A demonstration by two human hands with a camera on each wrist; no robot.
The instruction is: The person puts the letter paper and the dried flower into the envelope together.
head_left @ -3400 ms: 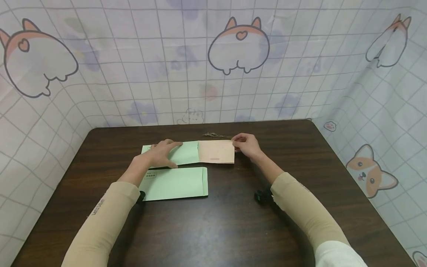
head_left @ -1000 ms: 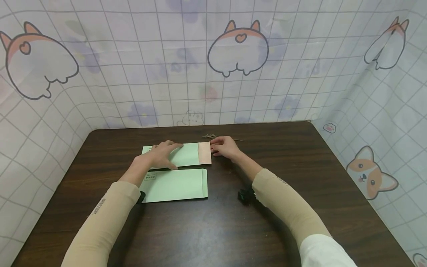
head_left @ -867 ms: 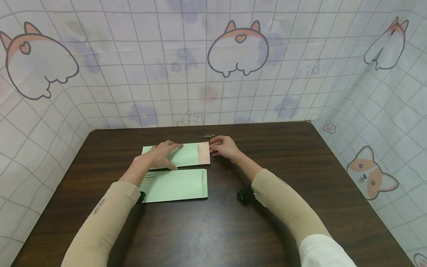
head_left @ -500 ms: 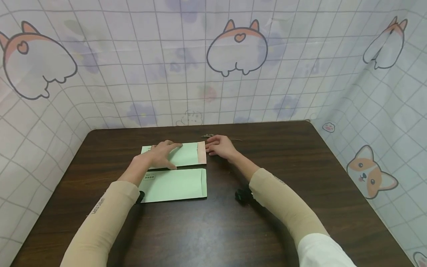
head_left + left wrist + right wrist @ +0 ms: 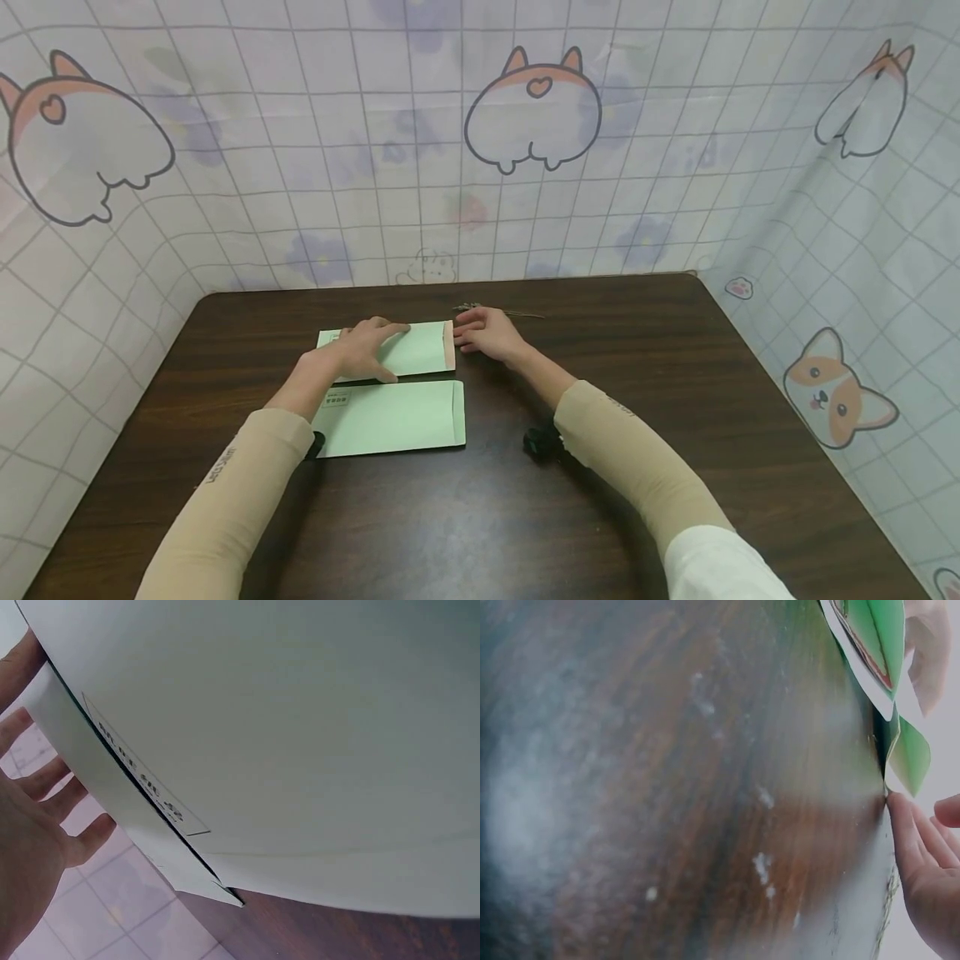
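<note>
The right hand (image 5: 487, 335) is sliding leftward along the desk (image 5: 675, 400), pushing the tan card (image 5: 449, 346) ever deeper into the far envelope (image 5: 416, 350). The card's exposed part is shrinking from a wide panel to a thin strip at the envelope's mouth.

Both forearms are reaching forward — the left hand (image 5: 358, 352) is lying flat, fingers spread, while the right hand (image 5: 483, 335) is resting with fingers loosely extended.

Two pale green envelopes (image 5: 390, 417) on a dark brown wood-grain table (image 5: 525, 517) — one showing a peach edge.
</note>
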